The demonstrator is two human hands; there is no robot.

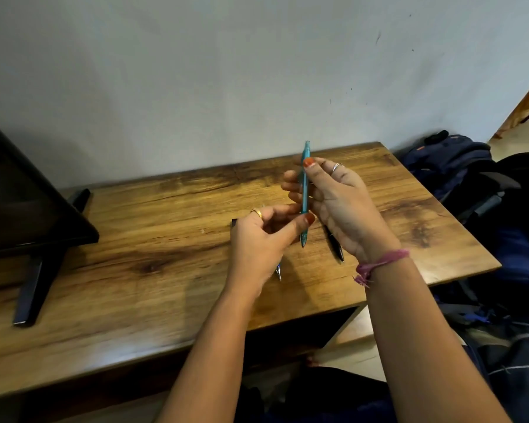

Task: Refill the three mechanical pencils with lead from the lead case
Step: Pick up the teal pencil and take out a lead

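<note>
Hands meet above the brown wood-grain bench (135,285). The right hand (339,203) grips a slim teal plastic mechanical pencil (304,190) nearly upright, thumb pressed near its top. The left hand (260,242), at seven o'clock from the right, pinches the pencil's lower barrel. A black mechanical pencil (336,247) lies on the bench at five o'clock; a blue-tipped pencil (278,271) shows under the left hand.

No readable text, label, brand, number or sign shows anywhere in view.
</note>
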